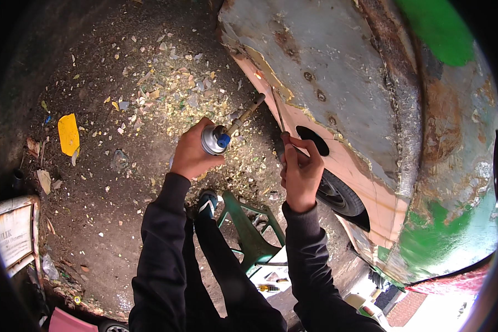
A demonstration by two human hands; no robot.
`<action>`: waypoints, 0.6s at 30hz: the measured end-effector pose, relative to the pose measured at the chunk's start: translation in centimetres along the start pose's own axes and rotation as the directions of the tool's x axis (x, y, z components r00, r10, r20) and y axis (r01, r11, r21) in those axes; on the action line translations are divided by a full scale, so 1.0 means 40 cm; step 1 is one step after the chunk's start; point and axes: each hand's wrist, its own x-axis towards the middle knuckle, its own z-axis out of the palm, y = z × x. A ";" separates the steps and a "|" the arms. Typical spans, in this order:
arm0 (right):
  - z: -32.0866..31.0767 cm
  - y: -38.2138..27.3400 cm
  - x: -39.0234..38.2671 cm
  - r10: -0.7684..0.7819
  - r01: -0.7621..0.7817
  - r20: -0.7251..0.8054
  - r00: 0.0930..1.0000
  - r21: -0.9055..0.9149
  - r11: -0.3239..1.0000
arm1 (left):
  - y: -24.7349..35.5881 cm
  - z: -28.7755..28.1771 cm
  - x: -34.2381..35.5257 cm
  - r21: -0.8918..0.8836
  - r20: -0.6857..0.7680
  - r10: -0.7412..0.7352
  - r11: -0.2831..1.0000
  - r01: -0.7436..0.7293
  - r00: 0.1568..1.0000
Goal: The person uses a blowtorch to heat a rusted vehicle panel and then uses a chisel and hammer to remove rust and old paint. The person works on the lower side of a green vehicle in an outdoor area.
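Note:
My left hand [191, 154] is wrapped round the canister of a gas blowtorch [212, 141]. The torch has a blue knob, and its metal nozzle tilts up and right toward the lower edge of a car body panel [326, 33]. My right hand [303, 176] grips a thin tool with a slim metal shaft [278, 112]; its exact kind is not clear. The shaft's tip lies at the panel's ragged edge, where a yellowish layer [268, 72] is peeling. I cannot make out a flame at the nozzle.
A salmon-coloured lower panel with a dark oval hole [312, 140] and a wheel [343, 193] lie right of my right hand. Paint chips [177, 88] litter the ground. A green stool [254, 243] stands by my legs. A yellow scrap [68, 134] and a rusty-framed sign [16, 235] are left.

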 end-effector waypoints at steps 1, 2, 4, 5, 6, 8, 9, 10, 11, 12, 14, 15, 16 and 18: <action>0.000 0.012 0.017 -0.025 0.025 -0.009 1.000 -0.010 1.000 | 0.003 0.010 0.005 -0.006 -0.003 0.003 1.000 -0.003 1.000; 0.008 0.024 0.032 -0.050 0.050 -0.013 0.999 -0.015 0.999 | 0.001 0.013 0.007 -0.007 -0.005 0.012 1.000 -0.012 1.000; 0.010 0.022 0.025 -0.069 0.068 -0.012 0.998 -0.025 0.997 | -0.010 0.007 0.007 -0.001 -0.016 0.027 1.000 -0.027 1.000; 0.004 0.010 -0.006 -0.053 0.053 -0.005 0.999 -0.028 0.998 | -0.014 -0.002 0.003 0.003 -0.013 0.016 1.000 -0.015 1.000; -0.005 -0.010 -0.038 -0.020 0.017 -0.049 0.999 -0.061 0.998 | -0.017 -0.010 0.000 0.007 -0.010 0.004 1.000 -0.004 1.000; -0.037 -0.013 -0.052 -0.009 0.009 -0.034 0.999 -0.017 1.000 | -0.009 -0.009 0.002 0.036 -0.034 0.008 0.999 -0.007 0.999; -0.039 -0.003 -0.045 -0.015 0.015 -0.024 1.000 -0.030 0.999 | -0.006 -0.006 -0.001 0.033 -0.011 -0.005 0.999 0.005 1.000; -0.045 -0.002 -0.038 -0.024 0.023 -0.021 0.999 -0.047 0.999 | 0.002 0.000 -0.002 0.028 0.015 -0.012 1.000 0.011 1.000; -0.044 -0.002 -0.023 -0.027 0.025 -0.014 1.000 -0.082 0.996 | 0.009 0.007 -0.001 0.024 0.040 -0.019 1.000 0.018 0.999; -0.044 -0.005 -0.014 -0.028 0.027 -0.007 1.000 -0.116 0.993 | 0.017 0.015 0.007 0.035 0.031 0.008 0.999 -0.009 0.999; -0.035 -0.024 -0.021 -0.008 0.007 -0.010 1.000 -0.088 0.996 | 0.021 0.017 0.004 0.032 0.033 0.004 0.999 -0.005 0.999; -0.032 -0.041 -0.026 0.002 -0.003 -0.012 1.000 -0.074 0.997 | 0.024 0.018 0.004 0.031 0.035 0.002 1.000 -0.003 0.999; -0.039 -0.066 -0.044 0.051 -0.058 -0.049 0.998 -0.155 0.986 | 0.025 0.017 0.003 0.037 0.032 -0.008 0.999 0.007 0.999; -0.038 -0.048 -0.041 0.018 -0.024 -0.046 0.999 -0.125 0.992 | 0.025 0.014 0.001 0.050 0.026 -0.029 0.998 0.028 0.999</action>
